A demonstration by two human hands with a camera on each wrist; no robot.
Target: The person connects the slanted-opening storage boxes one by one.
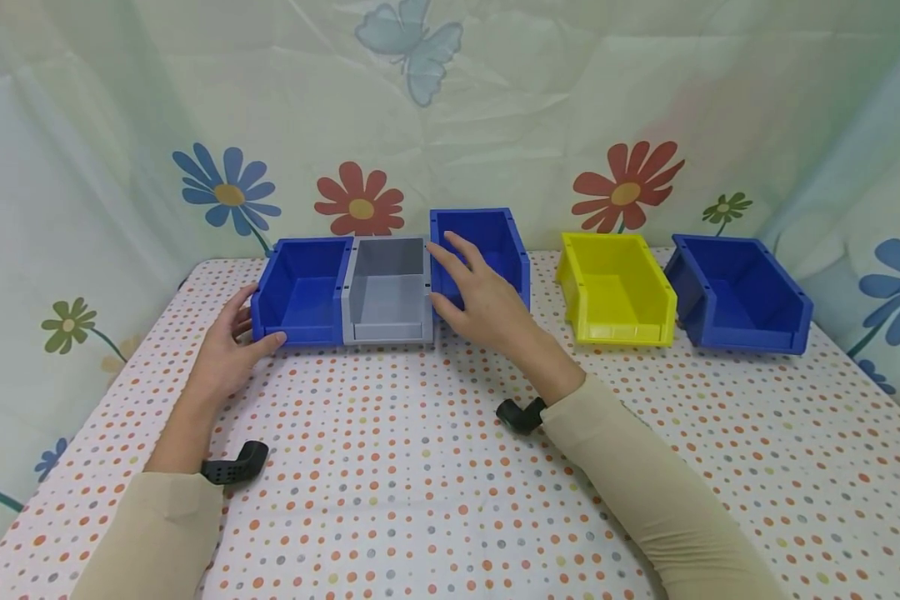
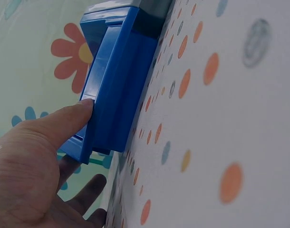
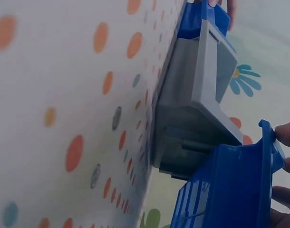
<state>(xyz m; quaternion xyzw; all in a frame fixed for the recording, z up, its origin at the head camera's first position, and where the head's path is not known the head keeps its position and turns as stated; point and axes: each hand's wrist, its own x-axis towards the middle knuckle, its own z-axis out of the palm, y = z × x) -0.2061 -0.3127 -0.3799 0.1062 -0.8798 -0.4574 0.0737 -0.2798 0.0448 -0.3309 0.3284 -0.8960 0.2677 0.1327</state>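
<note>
At the left of the row in the head view is a blue bin (image 1: 305,296). My left hand (image 1: 225,354) grips its front left corner, thumb (image 2: 71,121) on the front lip and fingers along the outer side. A grey bin (image 1: 388,304) stands against its right side. My right hand (image 1: 483,304) holds a second blue bin (image 1: 495,242) by its rim, just right of the grey one. In the right wrist view this blue bin (image 3: 235,185) looks raised off the table, beside the grey bin (image 3: 183,104). The right hand hides its front part in the head view.
Further right stand a yellow bin (image 1: 611,292) and another blue bin (image 1: 746,296), with a narrow gap between them. A dotted cloth (image 1: 390,467) covers the table. Behind the row hangs a curtain (image 1: 510,125) printed with flowers and a butterfly.
</note>
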